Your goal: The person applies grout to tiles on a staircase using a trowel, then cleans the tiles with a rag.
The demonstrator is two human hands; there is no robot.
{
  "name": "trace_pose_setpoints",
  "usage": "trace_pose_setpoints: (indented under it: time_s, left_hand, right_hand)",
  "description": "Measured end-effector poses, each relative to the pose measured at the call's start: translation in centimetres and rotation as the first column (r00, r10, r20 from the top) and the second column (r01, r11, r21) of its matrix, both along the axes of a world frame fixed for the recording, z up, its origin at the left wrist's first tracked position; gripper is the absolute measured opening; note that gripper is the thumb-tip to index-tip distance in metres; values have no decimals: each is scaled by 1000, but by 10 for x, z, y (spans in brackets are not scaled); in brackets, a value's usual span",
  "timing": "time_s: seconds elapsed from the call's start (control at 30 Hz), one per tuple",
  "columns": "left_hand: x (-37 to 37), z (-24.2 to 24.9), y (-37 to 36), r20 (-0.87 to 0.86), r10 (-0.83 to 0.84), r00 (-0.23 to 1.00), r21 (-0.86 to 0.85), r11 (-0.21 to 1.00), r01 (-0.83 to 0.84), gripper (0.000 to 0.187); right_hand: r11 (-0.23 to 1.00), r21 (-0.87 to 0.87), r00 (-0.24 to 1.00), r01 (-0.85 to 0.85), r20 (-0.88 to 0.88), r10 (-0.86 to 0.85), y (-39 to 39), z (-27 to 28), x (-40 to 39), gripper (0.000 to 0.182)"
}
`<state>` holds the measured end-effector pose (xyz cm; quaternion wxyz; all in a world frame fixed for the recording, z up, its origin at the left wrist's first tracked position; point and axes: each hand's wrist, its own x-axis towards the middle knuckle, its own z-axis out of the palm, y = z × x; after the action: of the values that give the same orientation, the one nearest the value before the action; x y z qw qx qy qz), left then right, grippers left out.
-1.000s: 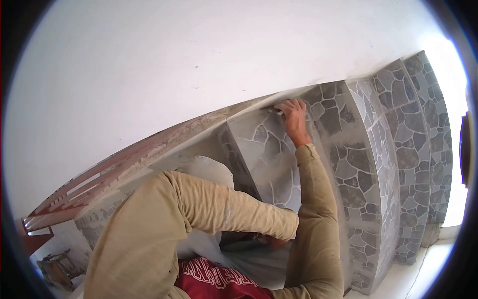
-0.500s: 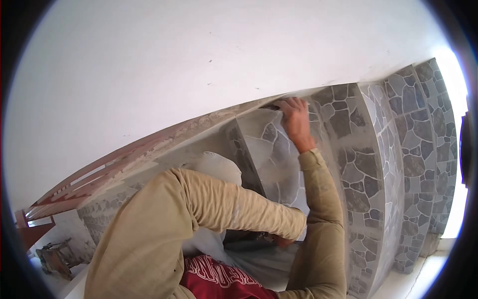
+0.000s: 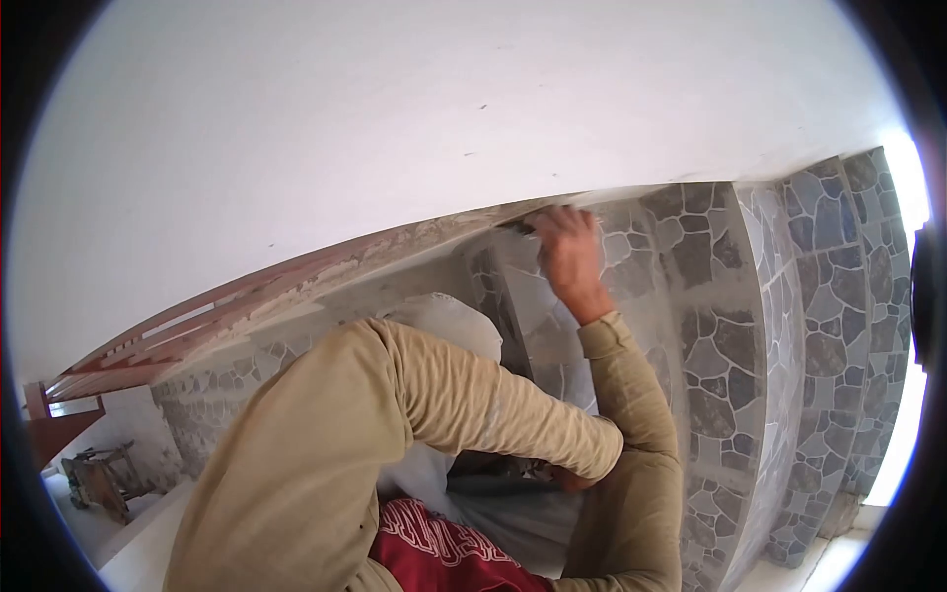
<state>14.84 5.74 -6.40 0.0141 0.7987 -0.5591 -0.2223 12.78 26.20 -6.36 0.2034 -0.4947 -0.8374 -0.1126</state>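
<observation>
My right hand (image 3: 572, 259) is raised to the edge where the white wall (image 3: 473, 109) meets the stone-patterned surface. Its fingers are bent around a small dark flat tool (image 3: 519, 228), whose tip lies along that edge; motion blur hides its exact kind. My left forearm crosses in front of me in a tan sleeve. Below its cuff only a bit of my left hand (image 3: 572, 481) shows, close to my right elbow. The fingers of that hand are hidden, so whatever it touches cannot be made out.
Stone-patterned steps (image 3: 725, 385) rise to the right, beside bright light. A reddish slatted railing (image 3: 187, 335) runs along the left. Under my left arm are a pale dusty rounded shape (image 3: 449, 321) and grey cloth (image 3: 513, 513). A worn wooden object (image 3: 99, 483) stands at lower left.
My right hand has slid left along the wall's edge with the dark tool. The view has shifted a little, so the wall and steps appear lower. My left arm keeps its bent pose.
</observation>
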Motion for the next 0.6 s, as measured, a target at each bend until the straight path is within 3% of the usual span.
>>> trace_pose_setpoints:
  time_s: [0.03, 0.1, 0.13, 0.2, 0.23, 0.3, 0.33, 0.4, 0.53, 0.6]
  left_hand:
    - [1, 2, -1, 14, -41, 999, -15, 999, 41, 28]
    - [-3, 2, 1, -20, 39, 999, 97, 995, -37, 25]
    - [-5, 0, 2, -32, 68, 997, 133, 989, -63, 24]
    - [-6, 1, 6, 54, -122, 991, 23, 992, 121, 19]
    - [-12, 10, 8, 91, -190, 977, -10, 981, 192, 18]
    - [-29, 26, 8, 105, 175, 979, 259, 946, -196, 20]
    - [-24, 22, 3, 111, 144, 983, 258, 951, -169, 20]
    - [-16, 6, -3, 50, 144, 988, 213, 965, -152, 21]
    - [-2, -21, -10, -88, 184, 979, 90, 980, -176, 22]
    - [4, -34, -12, -145, 203, 968, 49, 979, -198, 23]
  right_hand:
    - [1000, 5, 1000, 0, 1, 0, -2, 1, 2, 26]
    - [974, -228, 1000, -8, 5, 10, -2, 3, 1, 26]
    - [973, -231, 1000, -13, -3, 12, -2, 2, -4, 26]
    - [996, -66, 995, -62, -76, 57, -3, 5, -9, 26]
    - [997, -64, 997, -43, -73, 38, -7, 5, -9, 26]
    - [960, -270, 997, -78, -28, 73, -8, 11, -1, 27]
    - [962, -270, 999, -47, -21, 42, -9, 17, 10, 27]
    - [980, -197, 998, -19, 49, 29, -2, 33, 40, 28]
    - [964, 129, 972, 234, -6, -235, 35, 32, 134, 34]
    - [964, 110, 970, 240, -48, -236, 42, 20, 147, 32]
